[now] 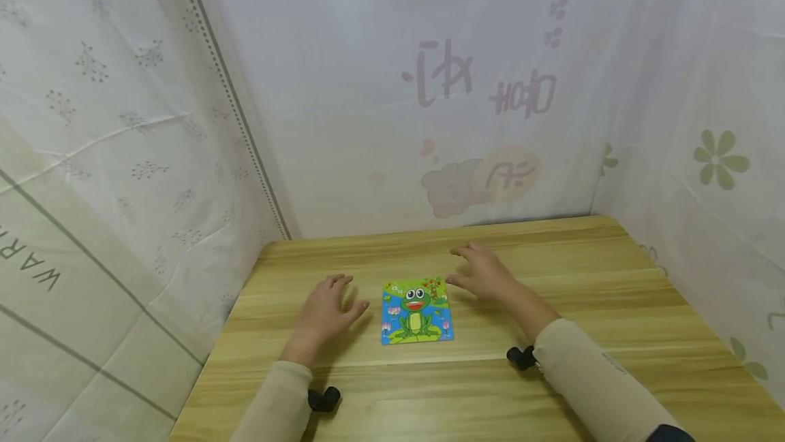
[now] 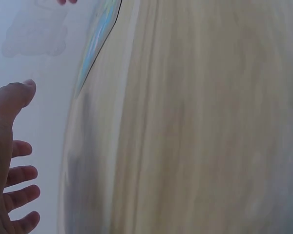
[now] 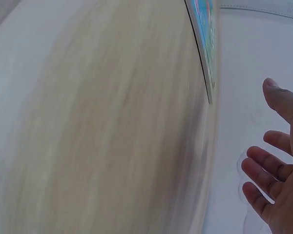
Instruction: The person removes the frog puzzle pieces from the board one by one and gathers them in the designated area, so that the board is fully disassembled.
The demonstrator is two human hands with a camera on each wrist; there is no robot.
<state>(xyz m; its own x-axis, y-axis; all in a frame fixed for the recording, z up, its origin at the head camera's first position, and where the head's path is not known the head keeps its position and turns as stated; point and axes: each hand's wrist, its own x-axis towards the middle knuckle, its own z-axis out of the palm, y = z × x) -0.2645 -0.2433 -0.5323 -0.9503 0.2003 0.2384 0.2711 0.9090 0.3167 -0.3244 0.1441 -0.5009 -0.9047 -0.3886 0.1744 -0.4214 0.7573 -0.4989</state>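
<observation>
A square picture board [image 1: 417, 311] with a green cartoon frog on a blue and green ground lies flat on the wooden table. To its left hovers my left hand [image 1: 326, 312], thumb apart from the fingers, touching nothing. My right hand [image 1: 481, 273] is held by the board's upper right corner, its fingers spread loosely and holding nothing. In the left wrist view the board [image 2: 98, 39] shows only as a thin slanted edge, beyond the left hand's thumb. The right wrist view catches the board's side [image 3: 203, 48], with the right hand [image 3: 283, 165] apart from it.
The wooden table [image 1: 429, 394] stretches around the board on all sides. Pale printed curtains [image 1: 380, 88] hang behind the table and along both its sides. Black wrist mounts [image 1: 324, 399] sit at both sleeves.
</observation>
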